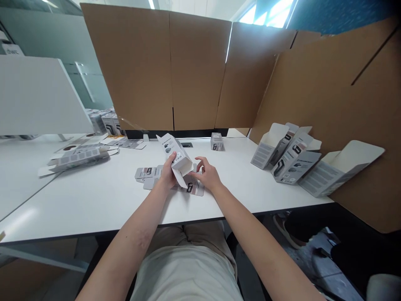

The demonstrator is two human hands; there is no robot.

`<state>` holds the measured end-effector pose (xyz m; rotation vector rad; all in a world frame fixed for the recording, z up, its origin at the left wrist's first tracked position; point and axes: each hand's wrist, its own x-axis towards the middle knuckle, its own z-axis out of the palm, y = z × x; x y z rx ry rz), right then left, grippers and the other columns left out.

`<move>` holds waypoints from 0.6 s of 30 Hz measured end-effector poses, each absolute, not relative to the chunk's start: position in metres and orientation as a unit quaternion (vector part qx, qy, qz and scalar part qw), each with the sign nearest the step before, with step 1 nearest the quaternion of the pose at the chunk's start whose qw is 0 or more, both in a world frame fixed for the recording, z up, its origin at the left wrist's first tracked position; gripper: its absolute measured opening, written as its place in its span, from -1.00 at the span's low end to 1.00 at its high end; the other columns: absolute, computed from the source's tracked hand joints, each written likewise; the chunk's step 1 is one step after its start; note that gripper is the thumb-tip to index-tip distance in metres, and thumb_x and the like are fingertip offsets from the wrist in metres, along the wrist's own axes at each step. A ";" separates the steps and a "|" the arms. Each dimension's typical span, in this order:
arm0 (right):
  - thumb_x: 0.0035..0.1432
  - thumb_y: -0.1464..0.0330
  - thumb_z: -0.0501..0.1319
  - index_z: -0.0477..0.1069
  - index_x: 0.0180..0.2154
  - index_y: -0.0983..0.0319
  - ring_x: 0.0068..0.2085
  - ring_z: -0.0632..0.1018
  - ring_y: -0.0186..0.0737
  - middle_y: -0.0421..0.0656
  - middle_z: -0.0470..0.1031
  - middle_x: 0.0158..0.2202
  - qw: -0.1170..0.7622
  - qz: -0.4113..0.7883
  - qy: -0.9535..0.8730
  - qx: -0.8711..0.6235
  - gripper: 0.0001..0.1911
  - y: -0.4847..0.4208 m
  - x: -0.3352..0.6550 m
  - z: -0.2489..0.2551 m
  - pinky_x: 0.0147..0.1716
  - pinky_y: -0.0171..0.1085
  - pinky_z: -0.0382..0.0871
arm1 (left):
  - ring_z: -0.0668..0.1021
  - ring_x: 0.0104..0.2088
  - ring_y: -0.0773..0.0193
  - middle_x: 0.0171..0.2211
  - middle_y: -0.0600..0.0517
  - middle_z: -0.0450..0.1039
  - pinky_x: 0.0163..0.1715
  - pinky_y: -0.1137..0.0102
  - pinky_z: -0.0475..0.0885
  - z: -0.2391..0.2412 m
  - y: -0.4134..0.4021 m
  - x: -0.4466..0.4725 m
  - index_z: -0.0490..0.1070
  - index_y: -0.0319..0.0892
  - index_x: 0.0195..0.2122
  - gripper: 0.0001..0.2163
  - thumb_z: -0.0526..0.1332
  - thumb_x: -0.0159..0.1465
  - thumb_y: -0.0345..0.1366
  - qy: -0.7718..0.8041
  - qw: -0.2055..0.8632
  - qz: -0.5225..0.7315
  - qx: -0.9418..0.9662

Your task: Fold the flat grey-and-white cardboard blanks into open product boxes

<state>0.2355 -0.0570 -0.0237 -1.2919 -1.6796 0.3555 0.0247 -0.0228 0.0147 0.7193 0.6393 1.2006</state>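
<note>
A small white printed carton (177, 152) is tilted above the table, its flaps standing out at both ends. My left hand (169, 172) is wrapped round its left side. Close to the carton's lower right end is my right hand (207, 173), its thumb and fingers curled near one another; whether they touch a flap I cannot make out. Beneath both hands lie flat, unfolded carton blanks (148, 173) with grey and white print, partly covered by the carton and my hands.
Several opened cartons (291, 161) stand at the right by a cardboard wall (338, 96). A small closed box (216, 142) sits toward the back. Flattened cartons (81, 159) lie at the left. A tall cardboard screen (194, 71) borders the rear of the white table (125, 200).
</note>
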 end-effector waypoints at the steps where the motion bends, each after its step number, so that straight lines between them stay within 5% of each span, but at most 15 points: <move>1: 0.22 -0.13 0.59 0.48 0.26 0.01 -0.44 0.48 -0.20 -0.28 0.61 -0.22 0.474 0.144 -0.687 -0.532 -0.26 -0.057 0.235 -0.023 -0.30 -0.19 0.38 | 0.81 -0.06 -0.13 -0.16 -0.10 0.77 -0.05 0.15 0.72 0.014 -0.023 0.026 0.65 -0.09 0.05 -0.52 0.61 0.33 0.13 0.288 0.718 0.539 0.333; 11: 0.30 -0.01 0.48 0.34 0.26 0.05 -0.37 0.57 -0.08 -0.31 0.61 -0.29 0.473 0.162 -0.685 -0.530 -0.34 -0.056 0.234 -0.023 -0.27 -0.18 0.34 | 0.78 -0.17 0.04 -0.06 -0.15 0.77 -0.15 0.27 0.69 0.007 -0.030 0.037 0.69 -0.21 0.06 -0.42 0.76 0.16 -0.01 0.254 0.716 0.505 0.409; 18: 0.26 0.09 0.37 0.27 0.30 0.06 -0.39 0.52 -0.10 -0.34 0.56 -0.31 0.486 0.194 -0.683 -0.509 -0.35 -0.055 0.233 -0.023 -0.26 -0.17 0.34 | 0.80 -0.08 -0.05 0.00 -0.18 0.78 -0.06 0.20 0.72 0.004 -0.029 0.038 0.70 -0.20 0.09 -0.40 0.77 0.14 0.00 0.262 0.706 0.514 0.411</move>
